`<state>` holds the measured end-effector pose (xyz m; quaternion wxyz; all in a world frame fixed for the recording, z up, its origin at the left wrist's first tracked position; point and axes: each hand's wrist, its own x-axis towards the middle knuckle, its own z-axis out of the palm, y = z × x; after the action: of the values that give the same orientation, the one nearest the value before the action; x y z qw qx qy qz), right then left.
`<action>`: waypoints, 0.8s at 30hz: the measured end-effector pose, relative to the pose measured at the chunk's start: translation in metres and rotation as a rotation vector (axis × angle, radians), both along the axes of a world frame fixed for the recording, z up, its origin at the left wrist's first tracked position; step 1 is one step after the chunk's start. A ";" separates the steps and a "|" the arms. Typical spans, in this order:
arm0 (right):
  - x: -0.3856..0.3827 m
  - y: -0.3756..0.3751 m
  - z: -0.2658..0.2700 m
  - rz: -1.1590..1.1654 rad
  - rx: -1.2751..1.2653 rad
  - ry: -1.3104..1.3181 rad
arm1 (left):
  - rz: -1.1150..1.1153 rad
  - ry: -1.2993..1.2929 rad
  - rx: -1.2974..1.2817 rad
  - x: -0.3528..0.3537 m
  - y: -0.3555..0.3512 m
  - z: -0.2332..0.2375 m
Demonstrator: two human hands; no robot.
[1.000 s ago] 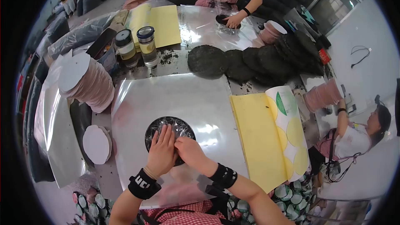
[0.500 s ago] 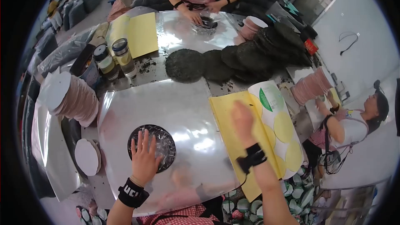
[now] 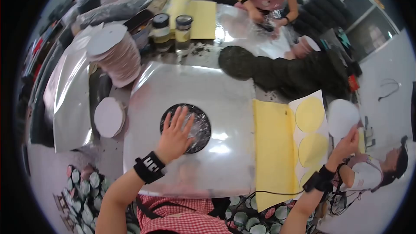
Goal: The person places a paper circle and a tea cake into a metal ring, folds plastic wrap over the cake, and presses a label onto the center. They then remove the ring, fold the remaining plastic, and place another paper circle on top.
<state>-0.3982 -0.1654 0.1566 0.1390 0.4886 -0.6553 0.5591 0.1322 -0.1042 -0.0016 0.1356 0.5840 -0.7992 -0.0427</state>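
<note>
Left hand (image 3: 175, 136): your fingers lay spread on wrapped disc (image 3: 202, 126). Right hand (image 3: 346, 145): fingers pinched white label (image 3: 341, 117), well right of disc.

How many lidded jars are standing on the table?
2. The first jar stands beyond the far edge of the clear film, beside the pink disc stack; the second jar is right next to it. More may be hidden behind stacks.
</note>
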 end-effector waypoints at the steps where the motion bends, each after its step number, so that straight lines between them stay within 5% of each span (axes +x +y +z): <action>1: 0.043 0.009 -0.016 0.039 0.160 -0.098 | 0.018 -0.015 0.020 0.002 0.002 -0.003; 2: 0.081 0.017 -0.028 0.072 0.310 -0.188 | -0.011 -0.039 0.028 0.003 0.001 -0.004; 3: 0.097 0.012 -0.104 0.385 0.237 -0.017 | -0.044 -0.054 0.027 0.003 -0.001 -0.007; 5: 0.222 0.041 -0.134 0.521 0.631 0.486 | -0.033 -0.056 0.037 0.002 -0.001 -0.009; 6: 0.270 0.056 -0.176 0.816 0.613 0.214 | -0.035 -0.093 0.072 0.000 -0.002 -0.005; 9: 0.334 0.051 -0.153 1.131 0.395 0.471 | -0.061 -0.089 -0.091 0.009 -0.002 -0.029; 12: 0.352 0.043 -0.152 1.189 0.634 0.664 | -0.094 0.290 0.237 0.014 0.004 -0.045; 16: 0.354 0.043 -0.133 1.073 0.740 0.757 | -0.072 0.137 0.009 0.005 -0.003 -0.048; 18: 0.367 0.026 -0.132 1.284 0.665 0.257 | -0.062 0.329 0.170 0.009 -0.003 -0.053; 19: 0.375 0.020 -0.139 1.276 0.673 0.239 | -0.061 0.417 0.251 0.011 -0.001 -0.053; 21: 0.391 0.004 -0.166 1.337 0.784 -0.195 | -0.088 0.319 0.207 0.020 -0.001 -0.039; 23: 0.394 0.006 -0.177 1.385 0.666 -0.093 | -0.199 0.859 0.304 0.039 -0.010 -0.008; 24: 0.397 0.009 -0.172 1.318 0.656 0.239 | -0.030 1.154 0.320 0.049 -0.002 0.006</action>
<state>-0.0014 -0.1562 -0.0150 -0.3079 0.8540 -0.3400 0.2455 0.1815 -0.1062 0.0040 0.4577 0.4684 -0.5881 -0.4746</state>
